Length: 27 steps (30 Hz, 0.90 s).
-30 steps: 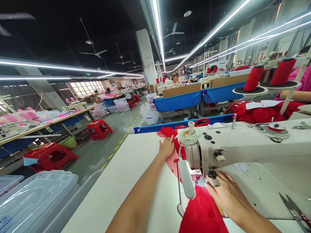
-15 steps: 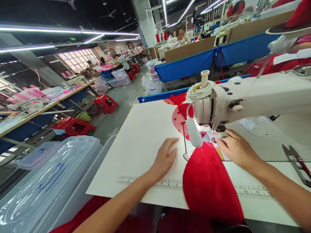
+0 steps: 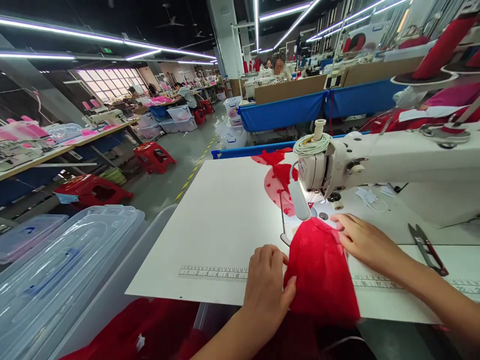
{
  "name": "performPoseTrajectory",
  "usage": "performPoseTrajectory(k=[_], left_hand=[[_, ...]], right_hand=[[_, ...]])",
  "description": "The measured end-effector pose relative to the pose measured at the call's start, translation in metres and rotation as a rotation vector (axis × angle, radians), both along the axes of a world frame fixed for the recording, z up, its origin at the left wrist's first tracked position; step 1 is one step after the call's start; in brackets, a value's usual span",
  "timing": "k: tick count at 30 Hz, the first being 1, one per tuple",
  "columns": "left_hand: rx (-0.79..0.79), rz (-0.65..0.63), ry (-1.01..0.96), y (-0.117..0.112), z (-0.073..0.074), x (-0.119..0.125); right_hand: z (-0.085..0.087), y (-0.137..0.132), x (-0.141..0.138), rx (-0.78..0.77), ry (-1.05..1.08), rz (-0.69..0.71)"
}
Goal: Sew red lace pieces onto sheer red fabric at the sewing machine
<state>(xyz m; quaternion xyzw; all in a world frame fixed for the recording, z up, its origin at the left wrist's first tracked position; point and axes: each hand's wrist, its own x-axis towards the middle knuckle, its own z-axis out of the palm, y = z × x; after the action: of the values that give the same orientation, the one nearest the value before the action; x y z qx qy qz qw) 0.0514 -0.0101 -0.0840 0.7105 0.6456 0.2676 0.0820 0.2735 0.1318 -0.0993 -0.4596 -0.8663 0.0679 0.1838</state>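
A red piece of sheer fabric (image 3: 322, 272) lies below the needle area of the white sewing machine (image 3: 378, 162) and hangs over the table's front edge. My left hand (image 3: 266, 280) is at its left edge, fingers curled and thumb resting over the cloth; the fingertips are partly hidden. On the opposite side, my right hand (image 3: 360, 237) pinches the fabric's upper right edge, close to the presser foot. The machine's lamp (image 3: 299, 200) hides part of the needle area. Behind it lie pink and red sheer pieces (image 3: 275, 187).
Black thread snips (image 3: 427, 250) lie on the table right of my right arm. A printed ruler (image 3: 213, 273) runs along the white tabletop (image 3: 225, 215). Lidded clear plastic bins (image 3: 75, 260) stand at left, with red fabric (image 3: 150, 325) below the table edge.
My left hand has moved toward me and right, onto the fabric's left edge. My right hand has come back from beside the presser foot to the fabric's edge. The view has shifted slightly.
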Motion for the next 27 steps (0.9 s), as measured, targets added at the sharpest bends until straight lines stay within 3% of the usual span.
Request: performPoseTrajectory(k=[3,6,10,13,16,18,20,23,27], left_hand=[[0.065,-0.136,-0.129,0.008,0.008,0.008],[-0.137,-0.283,-0.269,0.031,0.019,0.020],[-0.419,-0.206,-0.353,0.065,0.029,0.034],[-0.455,-0.204,-0.385,0.076,0.030,0.041],[-0.470,-0.138,-0.251,0.077,0.027,0.049],[-0.440,-0.097,-0.105,0.075,0.023,0.055],[-0.404,-0.082,-0.036,0.073,0.017,0.059],[-0.384,-0.085,-0.058,0.072,0.012,0.059],[-0.383,-0.090,-0.194,0.070,0.013,0.048]], right_hand=[[0.002,-0.010,0.005,-0.083,0.094,-0.040],[0.009,-0.020,-0.003,-0.207,0.071,-0.155],[0.018,-0.026,-0.017,-0.292,0.119,-0.201],[0.020,-0.027,-0.021,-0.412,0.401,-0.152],[0.019,-0.026,-0.020,-0.525,0.605,-0.160],[0.019,-0.026,-0.019,-0.473,0.530,-0.218],[0.019,-0.026,-0.018,-0.367,0.324,-0.315],[0.018,-0.025,-0.016,-0.290,0.077,-0.361],[0.016,-0.024,-0.011,-0.260,0.096,-0.321]])
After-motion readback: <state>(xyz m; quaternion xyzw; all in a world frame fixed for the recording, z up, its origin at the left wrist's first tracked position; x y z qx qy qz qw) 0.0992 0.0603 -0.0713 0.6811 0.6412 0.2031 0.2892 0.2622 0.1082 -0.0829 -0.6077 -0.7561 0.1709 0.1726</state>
